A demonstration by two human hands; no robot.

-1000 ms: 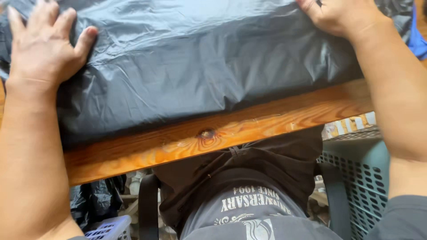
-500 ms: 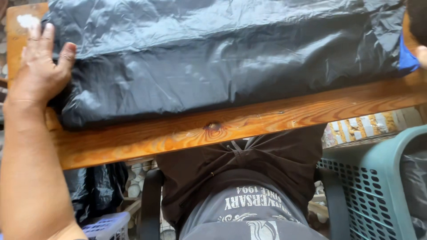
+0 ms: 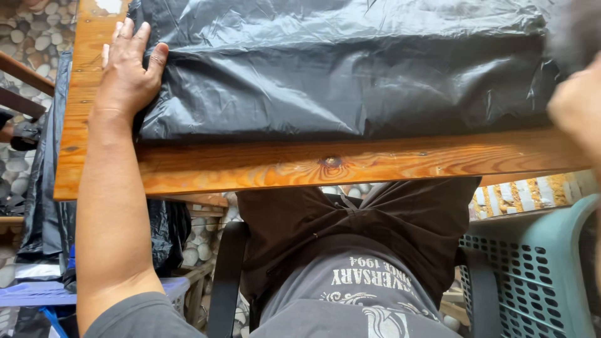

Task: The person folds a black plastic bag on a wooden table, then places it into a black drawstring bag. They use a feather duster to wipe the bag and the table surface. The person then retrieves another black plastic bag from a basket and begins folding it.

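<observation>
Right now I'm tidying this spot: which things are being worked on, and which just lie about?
In hand: black plastic bag, left hand pressing its end, right hand blurred at the other end, wooden table.
Lying about: teal plastic basket, dark bags hanging left.

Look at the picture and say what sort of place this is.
Probably a home patio or outdoor work spot: a pebble-stone floor, a plain wooden table bearing a black plastic bag, and a teal plastic laundry basket.

Left hand (image 3: 128,69) flat, fingers spread, forearm straight — right hand (image 3: 579,106) blurred at frame edge
</observation>
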